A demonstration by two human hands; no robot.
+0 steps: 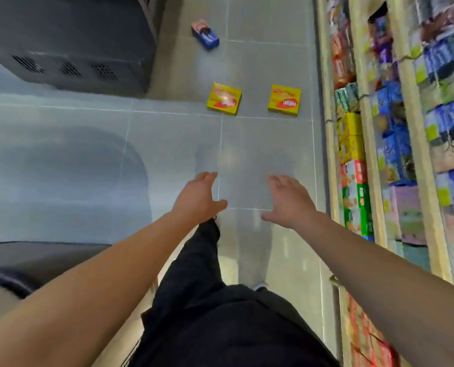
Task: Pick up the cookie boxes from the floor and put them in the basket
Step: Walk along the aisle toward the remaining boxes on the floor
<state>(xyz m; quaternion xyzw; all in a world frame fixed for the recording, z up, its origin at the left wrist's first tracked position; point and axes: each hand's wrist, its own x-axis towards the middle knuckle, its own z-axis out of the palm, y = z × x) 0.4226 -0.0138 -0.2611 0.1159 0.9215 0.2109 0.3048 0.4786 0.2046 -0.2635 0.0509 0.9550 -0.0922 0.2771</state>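
A grey tiled floor [167, 144] fills most of the frame. Stocked shelves [395, 133] run down the right edge, and a dark cabinet [69, 41] sits at upper left. At centre bottom, both bare arms stretch forward: the left hand [198, 197] and right hand [289, 201] hang above the floor with fingers spread and relaxed, holding nothing. Well beyond them, in the upper middle, two yellow cookie boxes [224, 99] [284, 100] lie flat, apart from each other. Higher up lies a blue-and-pink box [205, 35].
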